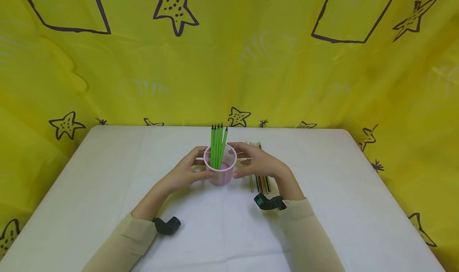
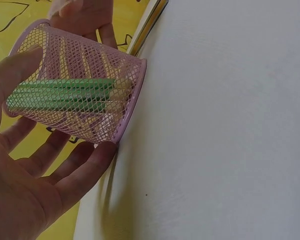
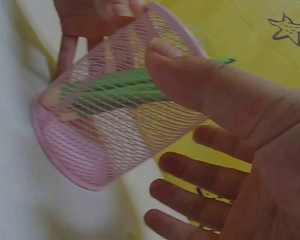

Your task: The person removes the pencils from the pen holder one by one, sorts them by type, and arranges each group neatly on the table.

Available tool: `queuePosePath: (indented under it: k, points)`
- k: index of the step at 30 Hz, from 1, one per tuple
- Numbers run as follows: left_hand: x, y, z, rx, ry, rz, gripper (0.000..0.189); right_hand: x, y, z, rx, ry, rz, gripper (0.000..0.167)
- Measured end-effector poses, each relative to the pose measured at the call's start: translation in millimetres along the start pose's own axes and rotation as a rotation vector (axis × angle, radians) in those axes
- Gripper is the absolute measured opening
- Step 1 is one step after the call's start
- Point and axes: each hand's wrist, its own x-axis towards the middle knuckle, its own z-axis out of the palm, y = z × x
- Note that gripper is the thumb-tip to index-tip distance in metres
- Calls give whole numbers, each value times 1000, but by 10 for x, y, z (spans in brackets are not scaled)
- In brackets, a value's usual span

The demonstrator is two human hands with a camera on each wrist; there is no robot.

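Note:
A pink mesh pencil cup (image 1: 223, 179) stands between the two hands, holding several green pencils (image 1: 216, 148) with dark points upward. My left hand (image 1: 183, 171) grips the cup from the left, thumb on the near side and fingers curving round behind. On the other side, my right hand (image 1: 261, 160) is around the cup with its thumb beside the mesh. Its fingers (image 3: 205, 172) look spread and loose in the right wrist view; whether the thumb touches the mesh, I cannot tell. Whether the cup's base rests on the table is also unclear.
Several other pencils (image 1: 263, 184), gold and dark striped, lie on the white table (image 1: 172, 240) just right of the cup, partly under the right hand. A yellow curtain (image 1: 215, 64) with drawn stars hangs behind the table. Both wrists wear black devices (image 1: 167, 226).

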Motion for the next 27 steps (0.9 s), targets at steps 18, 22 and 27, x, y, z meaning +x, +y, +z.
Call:
queuePosePath:
  k: [18,22,27]
  points:
    - [86,109,-147,21,292,58,43,136,107,163,156,36,-98,81]
    - [176,183,-207,-31,263,70,47,110,104,141,165,41,-97,81]
    - [262,299,-255,-89,259,78,49,90,97,124,175,16,-88,81]
